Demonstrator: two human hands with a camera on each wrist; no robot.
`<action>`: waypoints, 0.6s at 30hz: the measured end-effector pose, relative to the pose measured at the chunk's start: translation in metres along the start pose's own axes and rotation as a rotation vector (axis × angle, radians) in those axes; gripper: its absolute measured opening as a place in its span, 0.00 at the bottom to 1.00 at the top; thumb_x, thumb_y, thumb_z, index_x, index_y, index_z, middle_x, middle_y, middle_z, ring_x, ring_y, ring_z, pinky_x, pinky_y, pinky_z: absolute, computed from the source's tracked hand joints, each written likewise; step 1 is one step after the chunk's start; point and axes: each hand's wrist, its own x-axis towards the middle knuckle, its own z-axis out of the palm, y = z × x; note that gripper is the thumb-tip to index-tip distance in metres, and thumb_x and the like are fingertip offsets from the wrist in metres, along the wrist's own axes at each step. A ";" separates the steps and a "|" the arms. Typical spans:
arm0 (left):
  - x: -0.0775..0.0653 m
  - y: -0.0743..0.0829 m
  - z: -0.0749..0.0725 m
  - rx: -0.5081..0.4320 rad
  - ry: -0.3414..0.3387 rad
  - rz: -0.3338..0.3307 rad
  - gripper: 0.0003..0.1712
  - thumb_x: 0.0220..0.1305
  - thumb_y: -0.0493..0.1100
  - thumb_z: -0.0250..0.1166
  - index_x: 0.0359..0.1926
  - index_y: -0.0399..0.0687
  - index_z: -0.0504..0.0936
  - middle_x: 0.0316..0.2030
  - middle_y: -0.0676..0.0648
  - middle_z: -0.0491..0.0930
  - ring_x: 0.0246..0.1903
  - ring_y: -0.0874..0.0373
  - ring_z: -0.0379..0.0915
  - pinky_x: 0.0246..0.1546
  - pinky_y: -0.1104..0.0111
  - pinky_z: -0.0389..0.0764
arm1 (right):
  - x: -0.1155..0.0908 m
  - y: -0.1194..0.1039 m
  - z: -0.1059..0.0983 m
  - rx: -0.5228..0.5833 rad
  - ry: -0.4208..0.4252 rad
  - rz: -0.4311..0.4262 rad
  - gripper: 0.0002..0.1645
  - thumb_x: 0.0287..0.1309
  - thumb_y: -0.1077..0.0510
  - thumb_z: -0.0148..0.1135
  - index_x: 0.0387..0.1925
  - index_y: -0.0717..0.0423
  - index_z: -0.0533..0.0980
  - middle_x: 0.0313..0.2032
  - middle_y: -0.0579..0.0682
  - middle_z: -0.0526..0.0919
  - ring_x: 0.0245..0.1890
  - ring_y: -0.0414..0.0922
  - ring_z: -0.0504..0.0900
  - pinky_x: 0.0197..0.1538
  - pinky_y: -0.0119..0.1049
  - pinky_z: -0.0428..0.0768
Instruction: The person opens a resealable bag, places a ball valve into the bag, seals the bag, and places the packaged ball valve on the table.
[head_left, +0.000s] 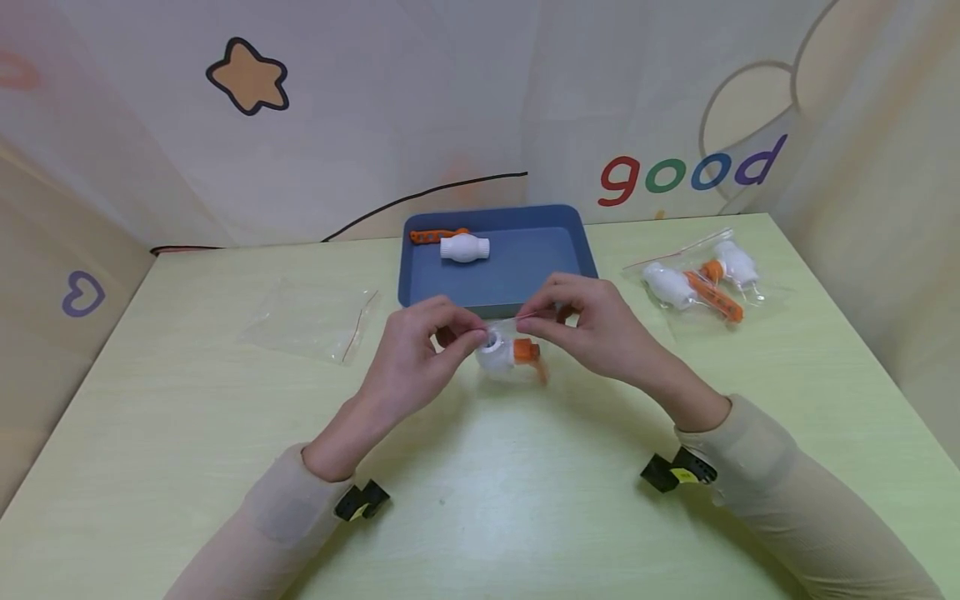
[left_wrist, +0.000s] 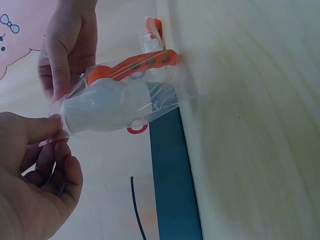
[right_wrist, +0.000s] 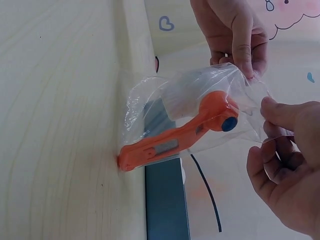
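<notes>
Left hand (head_left: 416, 354) and right hand (head_left: 592, 329) each pinch the mouth of a clear bag (right_wrist: 142, 97), hung between them; inside, white fitting (head_left: 495, 360) and orange handle (head_left: 527, 350). Step looks like working the bag's closure; opening or sealing, can't tell. Next move likely calls for thumbs running along that edge. No lettering readable on bag or parts. Flat bag (head_left: 311, 325) left of left hand; bagged fittings (head_left: 667, 285) right of right hand. Beyond both hands: blue tray (head_left: 536, 254), loose fitting (head_left: 465, 247). Farther, curtain (head_left: 450, 100) reads "good".
</notes>
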 end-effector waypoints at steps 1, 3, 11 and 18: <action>0.000 0.000 0.000 0.002 -0.001 -0.001 0.03 0.62 0.31 0.74 0.37 0.41 0.89 0.29 0.53 0.82 0.26 0.62 0.75 0.28 0.68 0.78 | 0.000 0.000 0.000 -0.002 0.003 -0.001 0.05 0.61 0.64 0.73 0.38 0.54 0.88 0.30 0.42 0.80 0.31 0.42 0.78 0.36 0.36 0.77; 0.000 0.000 0.000 0.007 -0.003 -0.002 0.03 0.62 0.32 0.73 0.37 0.41 0.89 0.29 0.53 0.81 0.27 0.62 0.75 0.29 0.67 0.78 | 0.000 -0.001 0.001 -0.008 0.007 -0.008 0.04 0.60 0.65 0.74 0.37 0.54 0.88 0.29 0.43 0.78 0.31 0.43 0.77 0.35 0.36 0.76; 0.000 0.000 -0.001 0.028 -0.012 0.018 0.02 0.63 0.33 0.72 0.37 0.41 0.89 0.29 0.54 0.81 0.30 0.62 0.73 0.31 0.58 0.79 | -0.002 0.000 0.002 -0.021 0.012 -0.069 0.06 0.59 0.67 0.74 0.36 0.55 0.87 0.27 0.42 0.77 0.29 0.42 0.75 0.32 0.33 0.74; 0.001 0.001 -0.002 0.047 -0.047 0.047 0.03 0.64 0.35 0.72 0.39 0.43 0.88 0.31 0.53 0.81 0.32 0.59 0.74 0.31 0.59 0.79 | -0.002 0.001 0.004 -0.006 -0.015 -0.133 0.07 0.60 0.68 0.72 0.37 0.54 0.85 0.27 0.41 0.75 0.28 0.42 0.74 0.30 0.33 0.72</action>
